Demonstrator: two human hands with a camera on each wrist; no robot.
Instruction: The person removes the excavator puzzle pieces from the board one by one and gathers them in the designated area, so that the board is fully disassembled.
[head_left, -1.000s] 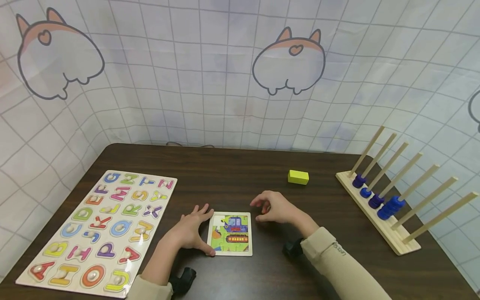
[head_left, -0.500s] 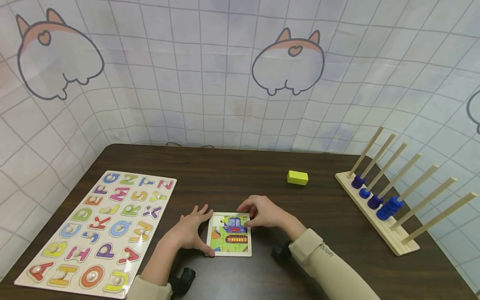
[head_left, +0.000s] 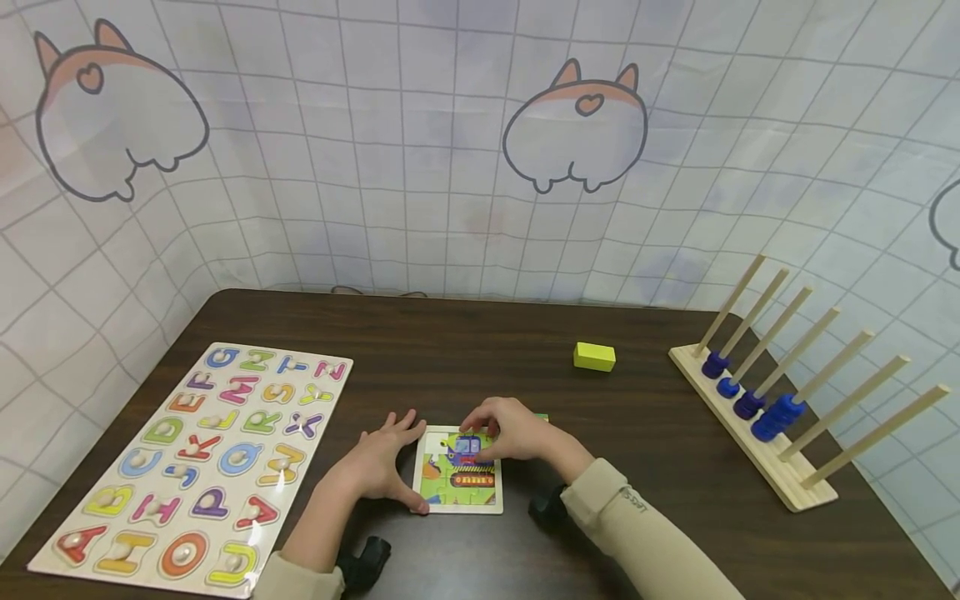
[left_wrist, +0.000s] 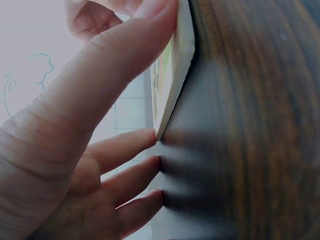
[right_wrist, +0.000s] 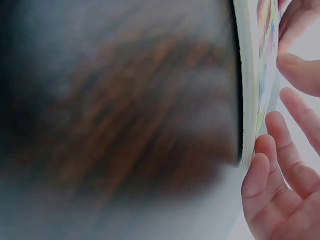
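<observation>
A small square jigsaw puzzle [head_left: 474, 492] in a pale wooden frame lies on the dark table, its picture a blue and orange digger on green. A pale bare patch shows at its upper left. My left hand [head_left: 378, 462] spans its left side, thumb on the near corner and index fingertip at the far corner; the other fingertips rest on the table in the left wrist view. Over the puzzle's upper right is my right hand [head_left: 517, 429], thumb and index fingertip at the picture with a gap between them. In the right wrist view its other fingers [right_wrist: 280, 145] hang relaxed beside the frame.
A letter board [head_left: 202, 467] with knobbed alphabet pieces lies at the left. Behind the right hand, a bit of something green [head_left: 542, 417] shows on the table. Farther back sits a yellow block [head_left: 594, 357]. A wooden peg rack [head_left: 750, 429] with blue rings stands at the right.
My right hand has moved left from beside the puzzle to over its upper right part. The green thing behind the wrist has come into view. My left hand has stayed in place.
</observation>
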